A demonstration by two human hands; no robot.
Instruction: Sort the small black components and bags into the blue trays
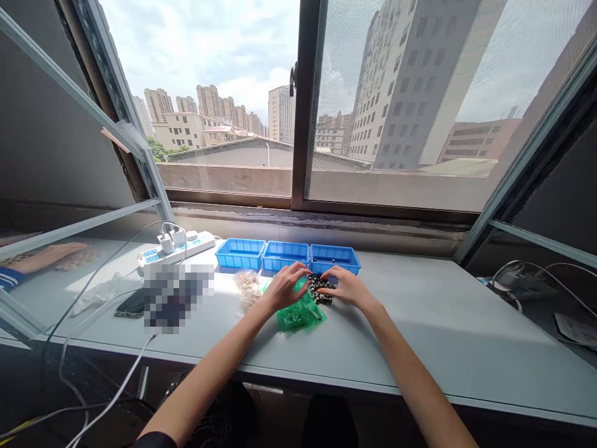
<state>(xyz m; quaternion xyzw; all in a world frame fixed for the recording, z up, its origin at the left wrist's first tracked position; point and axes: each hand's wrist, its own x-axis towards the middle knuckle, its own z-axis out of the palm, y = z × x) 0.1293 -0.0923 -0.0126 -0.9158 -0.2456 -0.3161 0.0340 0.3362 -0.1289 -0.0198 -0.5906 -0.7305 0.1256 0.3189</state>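
Note:
A pile of small black and silver parts (319,288) lies on the table between my two hands. My left hand (288,287) reaches over a green plastic bag (302,316), with fingers curved and thumb apart, at the pile's left edge. On the pile's right side is my right hand (349,287), its thumb and fingers spread, tips touching or close to the parts. No part shows in either grasp. Left of my left hand, a clear bag of pale small pieces (247,289) lies partly hidden by it.
Just behind my hands stand three blue bins in a row: left (240,254), middle (285,255) and right (342,258). A white power strip (198,242) with cables and a black phone-like object (131,303) lie to the left. Another person's arm (49,256) rests at far left.

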